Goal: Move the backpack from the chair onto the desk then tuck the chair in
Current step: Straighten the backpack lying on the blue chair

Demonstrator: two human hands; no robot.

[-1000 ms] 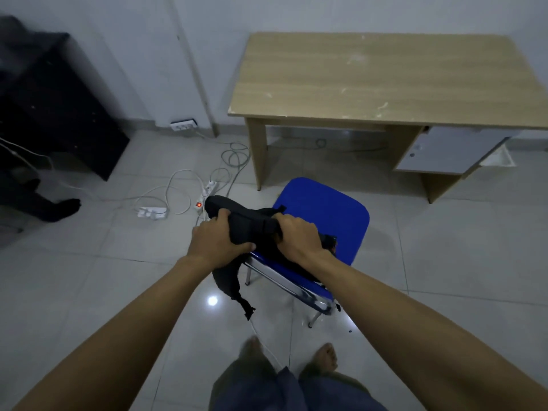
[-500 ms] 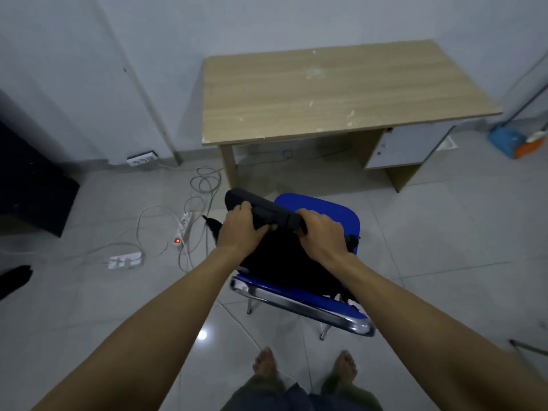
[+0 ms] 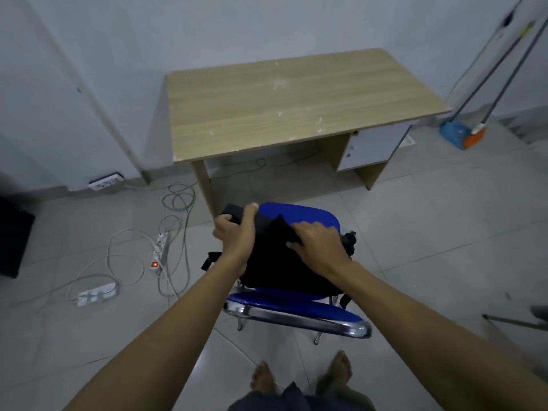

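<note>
A black backpack (image 3: 278,268) sits on the blue chair (image 3: 296,304), whose chrome backrest rail is nearest me. My left hand (image 3: 237,232) grips the backpack's top left corner. My right hand (image 3: 318,244) lies on its top right part, fingers closed over the fabric. A strap hangs off the chair's left side. The wooden desk (image 3: 290,105) stands just beyond the chair with a bare top. The backpack's lower part is hidden behind my arms.
White power strips (image 3: 158,252) and looped cables lie on the tiled floor to the left. A wall socket (image 3: 105,180) sits at the baseboard. Brooms and a blue dustpan (image 3: 458,134) lean at the right wall. My bare feet (image 3: 302,378) stand behind the chair.
The view has swung left and pulled back, so the desk and brooms show more fully. The backpack now rests upright on the seat, both hands still on its top.
</note>
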